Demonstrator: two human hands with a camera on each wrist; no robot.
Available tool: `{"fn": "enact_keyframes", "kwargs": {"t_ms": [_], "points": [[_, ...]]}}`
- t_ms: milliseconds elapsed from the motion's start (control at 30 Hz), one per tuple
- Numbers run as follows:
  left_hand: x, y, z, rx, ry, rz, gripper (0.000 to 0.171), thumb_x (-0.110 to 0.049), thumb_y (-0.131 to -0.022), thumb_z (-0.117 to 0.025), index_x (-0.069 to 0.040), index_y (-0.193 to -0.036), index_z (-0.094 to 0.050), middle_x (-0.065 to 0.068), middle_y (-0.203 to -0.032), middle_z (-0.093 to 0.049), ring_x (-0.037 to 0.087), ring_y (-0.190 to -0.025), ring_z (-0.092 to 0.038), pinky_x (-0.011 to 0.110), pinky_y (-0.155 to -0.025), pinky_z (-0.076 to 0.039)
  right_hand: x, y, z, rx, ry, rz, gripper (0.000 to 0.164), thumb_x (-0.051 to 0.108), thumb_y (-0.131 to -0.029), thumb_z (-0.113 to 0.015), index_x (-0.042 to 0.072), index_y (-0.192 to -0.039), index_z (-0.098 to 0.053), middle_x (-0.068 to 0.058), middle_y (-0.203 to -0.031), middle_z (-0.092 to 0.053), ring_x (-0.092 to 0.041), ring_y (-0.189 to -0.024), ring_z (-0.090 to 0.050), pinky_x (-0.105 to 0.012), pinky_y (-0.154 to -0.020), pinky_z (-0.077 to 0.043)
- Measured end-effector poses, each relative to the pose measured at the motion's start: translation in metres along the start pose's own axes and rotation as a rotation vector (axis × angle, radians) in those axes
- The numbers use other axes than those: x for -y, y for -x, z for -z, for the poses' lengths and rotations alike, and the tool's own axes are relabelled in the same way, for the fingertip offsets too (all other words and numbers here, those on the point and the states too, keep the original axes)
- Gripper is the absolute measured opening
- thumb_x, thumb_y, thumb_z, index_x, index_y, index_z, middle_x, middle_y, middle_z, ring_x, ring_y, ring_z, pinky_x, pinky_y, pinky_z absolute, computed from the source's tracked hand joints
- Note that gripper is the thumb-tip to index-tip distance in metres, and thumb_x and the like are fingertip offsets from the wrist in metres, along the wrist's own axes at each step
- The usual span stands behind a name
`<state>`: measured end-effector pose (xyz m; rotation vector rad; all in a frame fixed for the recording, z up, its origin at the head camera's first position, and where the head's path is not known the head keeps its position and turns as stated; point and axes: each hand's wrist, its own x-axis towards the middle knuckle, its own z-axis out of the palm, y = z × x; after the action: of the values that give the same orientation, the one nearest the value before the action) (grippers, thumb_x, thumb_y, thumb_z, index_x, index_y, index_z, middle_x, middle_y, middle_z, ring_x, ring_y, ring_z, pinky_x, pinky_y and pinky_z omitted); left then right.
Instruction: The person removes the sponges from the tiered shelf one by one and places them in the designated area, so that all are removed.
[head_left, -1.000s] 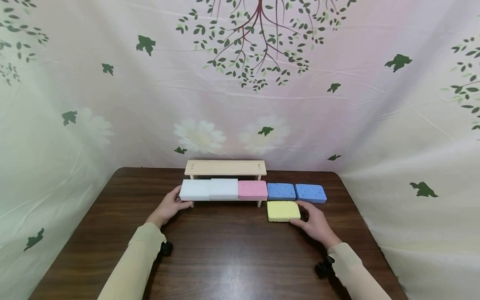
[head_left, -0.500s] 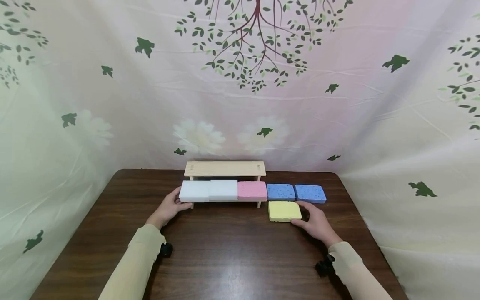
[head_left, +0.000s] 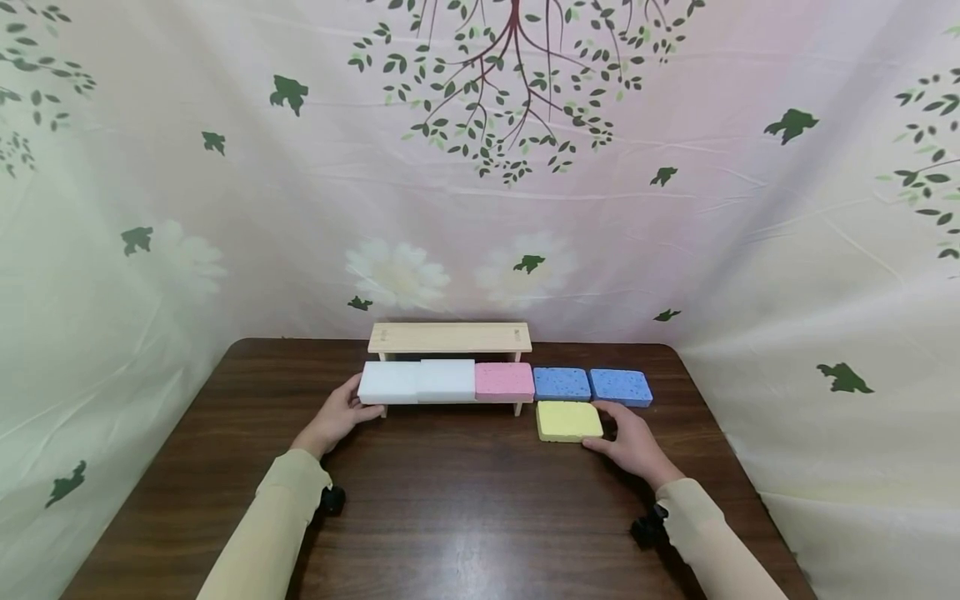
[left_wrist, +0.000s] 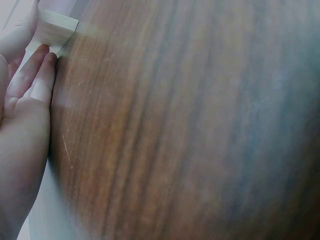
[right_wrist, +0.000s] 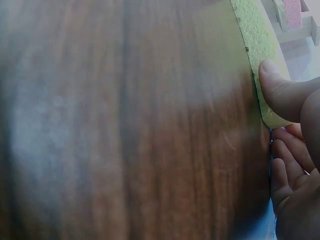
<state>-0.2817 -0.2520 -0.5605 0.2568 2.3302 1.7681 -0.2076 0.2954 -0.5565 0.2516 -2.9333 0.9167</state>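
A small wooden rack [head_left: 450, 337] stands at the back of the table. Along its lower front level lie two white sponges [head_left: 390, 382] [head_left: 447, 381] and a pink sponge [head_left: 504, 382], end to end. My left hand [head_left: 339, 418] holds the rack's left end, beside the outer white sponge, with its thumb in front. In the left wrist view, its fingertips meet pale wood; the exact contact is partly hidden. My right hand [head_left: 632, 444] grips the right end of a yellow sponge [head_left: 568, 422] between thumb and fingers. In the right wrist view, the thumb presses on its porous side.
Two blue sponges [head_left: 562, 384] [head_left: 621, 388] lie on the brown wooden table [head_left: 465, 508] to the right of the rack, just behind the yellow one. A printed cloth [head_left: 480, 217] hangs close behind the table and along its sides.
Relative to the blue sponges, the yellow sponge has shifted very slightly to the right in my right hand. The head view has tilted a little. My left hand stays at the rack.
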Motion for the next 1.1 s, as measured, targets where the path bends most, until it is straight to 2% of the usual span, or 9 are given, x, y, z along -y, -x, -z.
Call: {"fn": "enact_keyframes", "kwargs": {"t_ms": [533, 800, 1100], "points": [[0.0029, -0.0004, 0.0004, 0.002, -0.009, 0.005, 0.091, -0.013, -0.094, -0.081, -0.009, -0.166, -0.027, 0.022, -0.161, -0.042, 0.036, -0.145, -0.047, 0.03, -0.107, -0.047, 0.0013, -0.0009, 0.0018, -0.001, -0.002, -0.004, 0.075, 0.03, -0.088, -0.088, 0.0, -0.148, -0.054, -0.023, -0.141, -0.061, -0.039, -0.122, -0.061, -0.06, -0.1, -0.051], [0.0043, -0.002, -0.0002, -0.003, -0.028, 0.015, 0.089, -0.014, -0.094, -0.082, -0.009, -0.166, -0.029, 0.022, -0.161, -0.042, 0.037, -0.145, -0.046, 0.039, -0.112, -0.046, 0.0014, -0.0002, 0.002, 0.0, 0.001, -0.004, 0.075, 0.03, -0.089, -0.088, -0.001, -0.148, -0.054, -0.023, -0.14, -0.061, -0.038, -0.121, -0.061, -0.06, -0.1, -0.051], [0.0035, -0.0014, 0.0001, 0.001, -0.013, 0.006, 0.089, -0.011, -0.094, -0.081, -0.009, -0.165, -0.029, 0.022, -0.159, -0.044, 0.037, -0.143, -0.048, 0.032, -0.107, -0.049, -0.0003, -0.0013, 0.0024, 0.013, 0.002, -0.005, 0.08, 0.033, -0.088, -0.088, 0.0, -0.151, -0.051, -0.024, -0.144, -0.058, -0.04, -0.123, -0.06, -0.061, -0.101, -0.05]]}}
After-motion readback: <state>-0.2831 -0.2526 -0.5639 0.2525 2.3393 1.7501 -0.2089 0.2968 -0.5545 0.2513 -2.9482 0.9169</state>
